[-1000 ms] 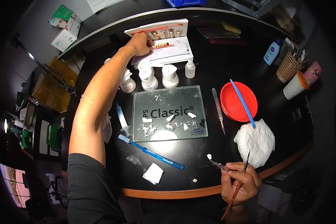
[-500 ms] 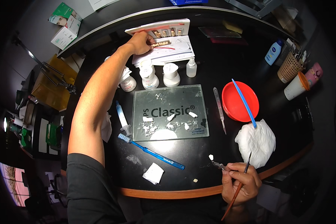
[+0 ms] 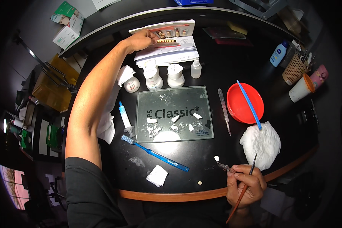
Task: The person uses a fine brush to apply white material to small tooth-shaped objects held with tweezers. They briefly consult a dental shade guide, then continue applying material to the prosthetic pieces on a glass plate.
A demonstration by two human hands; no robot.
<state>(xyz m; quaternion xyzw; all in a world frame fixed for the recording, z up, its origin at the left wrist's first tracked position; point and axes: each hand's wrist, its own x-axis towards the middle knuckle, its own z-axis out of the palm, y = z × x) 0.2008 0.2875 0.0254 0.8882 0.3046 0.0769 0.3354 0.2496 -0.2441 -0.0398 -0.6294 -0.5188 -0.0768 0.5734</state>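
My left hand (image 3: 143, 39) reaches far across the table and grips a strip of artificial teeth (image 3: 166, 41) by its left end, in front of an upright picture card (image 3: 174, 27) and over papers (image 3: 167, 57). At the near right, my right hand (image 3: 247, 184) is closed round a thin brush (image 3: 239, 201) with a reddish-brown handle and a small metal clamp (image 3: 225, 167). A white tooth crown (image 3: 216, 158) sits at the clamp's tip. Between the hands lies a glass slab (image 3: 167, 100) with several white powder and paste heaps. One small cream tooth (image 3: 200, 182) rests near the front edge.
White jars (image 3: 153, 81) and a dropper bottle (image 3: 195, 69) stand behind the slab. A syringe (image 3: 124, 117) and blue toothbrush (image 3: 155, 154) lie left. Rightward are a scalpel-like knife (image 3: 223, 108), red bowl (image 3: 239, 108), blue stick (image 3: 249, 102) and crumpled tissue (image 3: 260, 146).
My left hand has shifted slightly right and away from me, turning the strip so its teeth show more clearly. The right hand keeps its hold, almost still.
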